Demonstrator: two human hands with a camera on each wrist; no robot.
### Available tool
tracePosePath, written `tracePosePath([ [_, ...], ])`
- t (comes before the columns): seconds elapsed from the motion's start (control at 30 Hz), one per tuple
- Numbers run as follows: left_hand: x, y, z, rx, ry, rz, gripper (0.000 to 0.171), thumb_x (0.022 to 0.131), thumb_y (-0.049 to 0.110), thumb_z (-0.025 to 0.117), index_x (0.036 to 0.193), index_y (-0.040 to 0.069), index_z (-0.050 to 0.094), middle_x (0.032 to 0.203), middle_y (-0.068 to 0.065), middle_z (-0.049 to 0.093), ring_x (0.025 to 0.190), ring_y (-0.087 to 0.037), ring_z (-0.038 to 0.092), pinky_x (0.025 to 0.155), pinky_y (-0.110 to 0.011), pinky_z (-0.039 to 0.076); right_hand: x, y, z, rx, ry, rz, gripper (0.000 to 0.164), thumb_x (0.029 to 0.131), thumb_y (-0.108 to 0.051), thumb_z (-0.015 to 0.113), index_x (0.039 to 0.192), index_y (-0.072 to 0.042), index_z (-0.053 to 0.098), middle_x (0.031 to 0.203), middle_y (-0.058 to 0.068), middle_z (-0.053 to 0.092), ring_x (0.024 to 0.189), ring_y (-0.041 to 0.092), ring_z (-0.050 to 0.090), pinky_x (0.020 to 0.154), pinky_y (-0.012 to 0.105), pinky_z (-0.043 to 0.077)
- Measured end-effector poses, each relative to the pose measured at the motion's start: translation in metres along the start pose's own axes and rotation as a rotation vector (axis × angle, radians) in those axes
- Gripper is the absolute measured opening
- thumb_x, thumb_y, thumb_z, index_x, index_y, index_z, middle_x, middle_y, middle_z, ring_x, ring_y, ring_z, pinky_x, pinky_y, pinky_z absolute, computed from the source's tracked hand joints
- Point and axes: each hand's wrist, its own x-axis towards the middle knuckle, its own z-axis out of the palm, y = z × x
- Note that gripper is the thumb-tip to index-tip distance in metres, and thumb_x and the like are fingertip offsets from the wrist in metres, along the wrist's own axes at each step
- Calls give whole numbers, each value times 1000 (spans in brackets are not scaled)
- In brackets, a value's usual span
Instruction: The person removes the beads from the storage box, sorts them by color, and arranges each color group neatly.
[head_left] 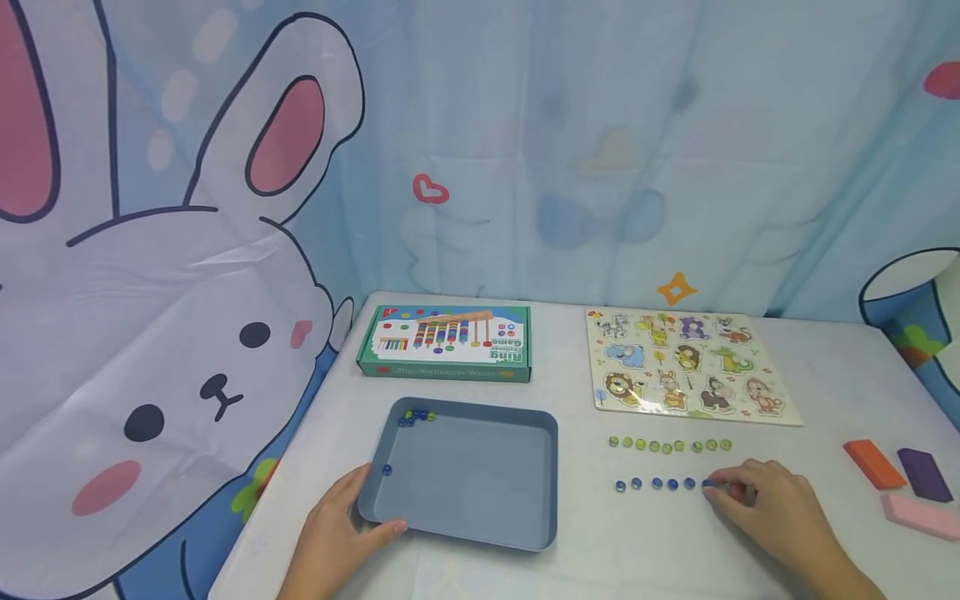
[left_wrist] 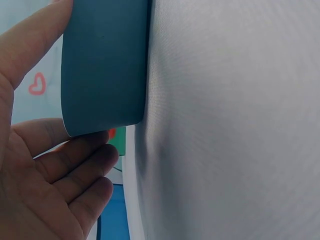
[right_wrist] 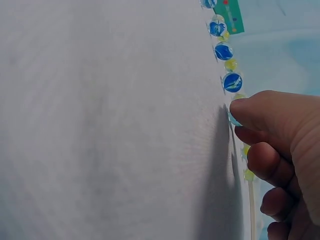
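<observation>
My right hand (head_left: 776, 508) pinches a blue marble (head_left: 708, 483) between thumb and fingertips, at the right end of a row of blue marbles (head_left: 672, 484) on the table. In the right wrist view the thumb mostly covers that marble (right_wrist: 233, 119). Behind runs a row of green-yellow marbles (head_left: 655, 447). My left hand (head_left: 333, 529) grips the near left corner of a grey-blue tray (head_left: 480, 483), thumb at the front edge and fingers along the left side. Blue and green marbles (head_left: 417, 416) cluster in the tray's far left corner; a single blue marble (head_left: 387, 470) lies nearer.
A green ring game box (head_left: 444, 372) lies behind the tray. An animal puzzle board (head_left: 686, 358) lies behind the marble rows. At the right are orange (head_left: 874, 464), purple (head_left: 925, 474) and pink (head_left: 922, 516) blocks. A printed curtain (head_left: 600, 167) hangs behind the table.
</observation>
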Motion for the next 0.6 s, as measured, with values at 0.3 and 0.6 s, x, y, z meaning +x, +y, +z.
tracePosePath([
  [0.3, 0, -1, 1, -4, 8, 20, 116, 67, 76, 84, 154, 8, 52, 155, -14, 56, 143, -41, 54, 114, -62, 48, 3, -3, -17, 1, -38, 37, 26, 81, -27, 89, 102, -13, 82, 72, -6, 54, 78, 20, 48, 67, 39, 33],
  [0.6, 0, -2, 1, -12, 7, 21, 116, 67, 76, 85, 154, 8, 52, 155, -14, 56, 143, -41, 54, 114, -62, 48, 22, -36, -29, 13, 162, -154, 24, 75, -24, 94, 95, -16, 83, 69, -12, 54, 75, 15, 45, 63, 33, 36],
])
